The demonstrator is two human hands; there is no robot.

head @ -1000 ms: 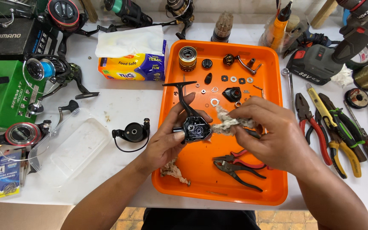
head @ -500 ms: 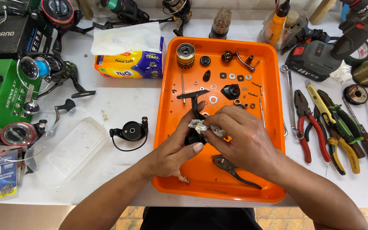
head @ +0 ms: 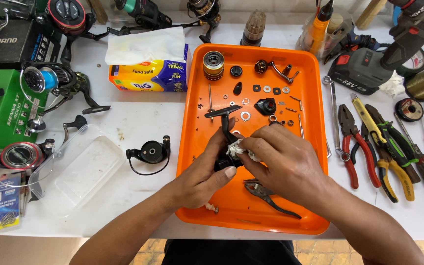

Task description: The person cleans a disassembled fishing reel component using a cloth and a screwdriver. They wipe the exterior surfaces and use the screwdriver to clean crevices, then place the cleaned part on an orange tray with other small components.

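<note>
Over orange tray (head: 192,147), left hand (head: 199,179) gripping black reel body (head: 225,142) — right hand (head: 283,164) pinching white tissue (head: 236,148)

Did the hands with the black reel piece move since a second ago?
Yes. Both the left hand and right hand, holding the black reel body, came down the orange tray, toward the pliers near its front edge.

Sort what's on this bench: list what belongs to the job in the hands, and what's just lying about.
In use:
left hand holding the black reel body
right hand pressing a white tissue wad on it
orange tray with gold spool and washers

Lying about:
red-handled pliers
tissue pack
cordless drill
green box
</note>
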